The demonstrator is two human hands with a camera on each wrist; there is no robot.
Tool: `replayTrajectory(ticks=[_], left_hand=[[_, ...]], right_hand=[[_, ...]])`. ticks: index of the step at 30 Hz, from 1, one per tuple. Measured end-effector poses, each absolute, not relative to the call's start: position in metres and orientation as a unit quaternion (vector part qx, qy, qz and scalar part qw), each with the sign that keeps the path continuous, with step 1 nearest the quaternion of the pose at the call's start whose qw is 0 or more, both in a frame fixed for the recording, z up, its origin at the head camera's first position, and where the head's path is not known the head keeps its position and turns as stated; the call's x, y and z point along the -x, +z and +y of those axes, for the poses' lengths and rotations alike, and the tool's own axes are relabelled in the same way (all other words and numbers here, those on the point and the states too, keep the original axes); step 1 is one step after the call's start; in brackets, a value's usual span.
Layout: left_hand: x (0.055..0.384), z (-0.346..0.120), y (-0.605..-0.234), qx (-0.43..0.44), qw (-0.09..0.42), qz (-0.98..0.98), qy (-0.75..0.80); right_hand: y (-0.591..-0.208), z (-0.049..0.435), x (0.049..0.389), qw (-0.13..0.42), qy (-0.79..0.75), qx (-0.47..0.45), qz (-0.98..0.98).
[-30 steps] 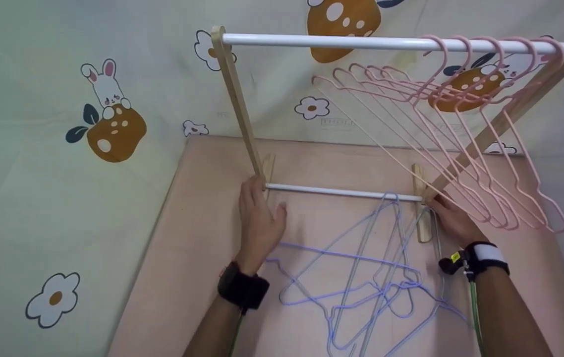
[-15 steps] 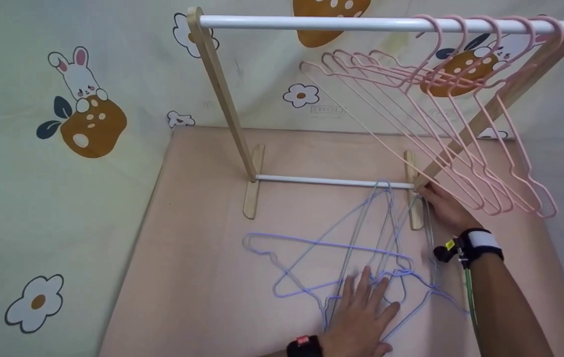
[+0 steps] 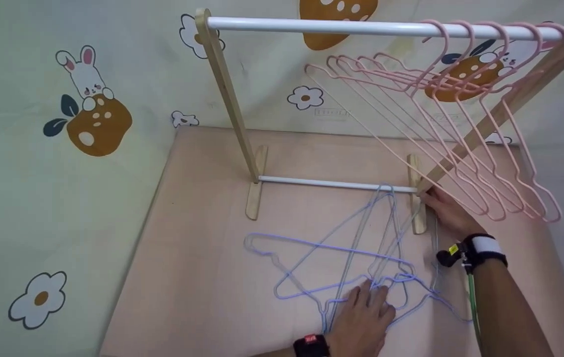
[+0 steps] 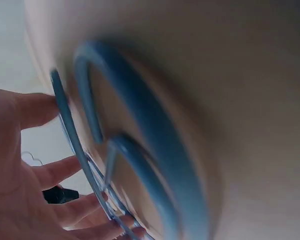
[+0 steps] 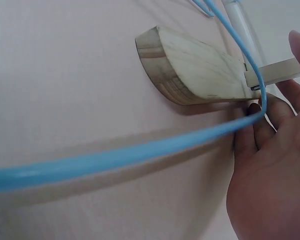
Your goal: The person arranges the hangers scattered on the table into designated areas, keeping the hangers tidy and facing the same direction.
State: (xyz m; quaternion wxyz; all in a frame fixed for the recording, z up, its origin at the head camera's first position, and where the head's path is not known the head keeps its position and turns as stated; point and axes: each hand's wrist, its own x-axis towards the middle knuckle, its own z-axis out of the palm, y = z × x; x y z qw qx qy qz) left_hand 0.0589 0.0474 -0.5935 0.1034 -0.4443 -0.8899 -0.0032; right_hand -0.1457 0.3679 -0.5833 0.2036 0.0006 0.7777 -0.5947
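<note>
Partway by the look: five pink hangers (image 3: 445, 42) up at right end of top rail (image 3: 311, 26), blue hangers (image 3: 334, 247) loose toward near edge of pink surface (image 3: 202, 277). Left hand (image 3: 364, 317) spread on those; right hand (image 3: 453, 215) grips right post (image 3: 497, 115) low.

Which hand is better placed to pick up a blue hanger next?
Probably the left hand: it is already among the blue hangers, its fingers close to them. The right hand holds the wooden post beside its foot, so it would first have to let go.
</note>
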Motion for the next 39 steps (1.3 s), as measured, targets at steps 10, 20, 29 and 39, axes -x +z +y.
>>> replayTrajectory(ticks=[10, 20, 29, 39], left_hand=[[-0.042, 0.022, -0.587, 0.449, 0.138, -0.882, -0.035], [-0.014, -0.024, -0.573, 0.433, 0.161, -0.883, -0.083], [0.011, -0.055, -0.583, 0.433, 0.165, -0.878, -0.118], [0.03, -0.08, -0.58, 0.388, 0.167, -0.89, -0.171]], right_hand=[[-0.574, 0.368, 0.143, 0.205, -0.589, -0.01, 0.781], [-0.575, 0.37, 0.143, 0.2, -0.574, -0.021, 0.794], [-0.578, 0.37, 0.145, 0.202, -0.591, 0.005, 0.781], [-0.579, 0.37, 0.144, 0.202, -0.583, -0.009, 0.787]])
